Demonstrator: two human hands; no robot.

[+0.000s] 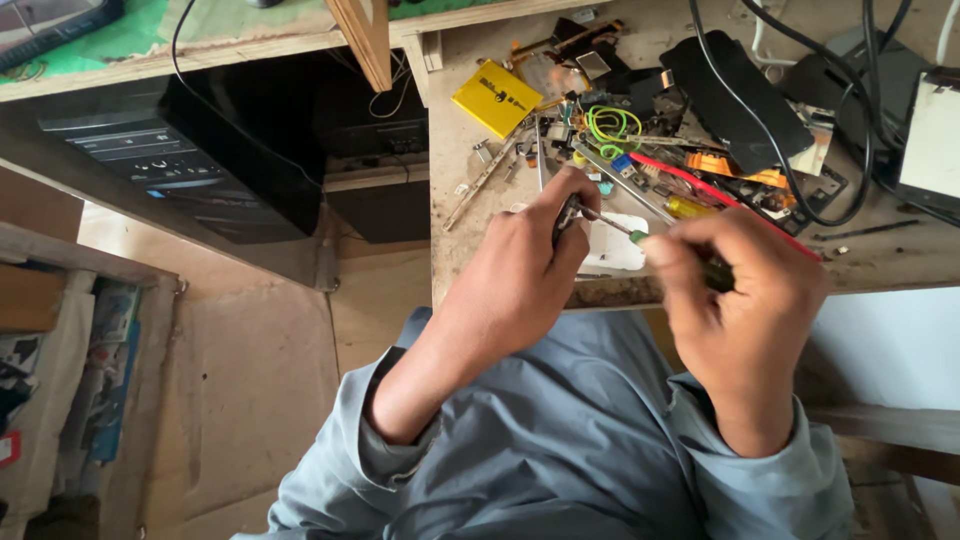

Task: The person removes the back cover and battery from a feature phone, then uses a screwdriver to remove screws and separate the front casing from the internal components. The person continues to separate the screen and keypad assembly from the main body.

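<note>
- Where the grey-clad lap fills the bottom of the view, the right hand [745, 300] sits nearest, its fingers curled together around the green handle of a small screwdriver [640, 237], thumb side toward the shaft.
- Just beyond, the left hand [530, 265] pinches a small dark part [567, 215] between thumb and forefinger, above the near edge of the workbench [460, 190]; the screwdriver tip meets it there.
- That part looks light, stiff and easy to drop, so a hold by its edges seems safest; I cannot tell what it is.
- Under both hands lies a white flat piece [612, 250], probably thin plastic and brittle.
- Farther back come a red-handled tool [700, 185], a coil of green wire [612, 125], a yellow box [497, 97] and black cables [790, 150].
- To the left, below the bench, stands a black computer case [180, 160].
</note>
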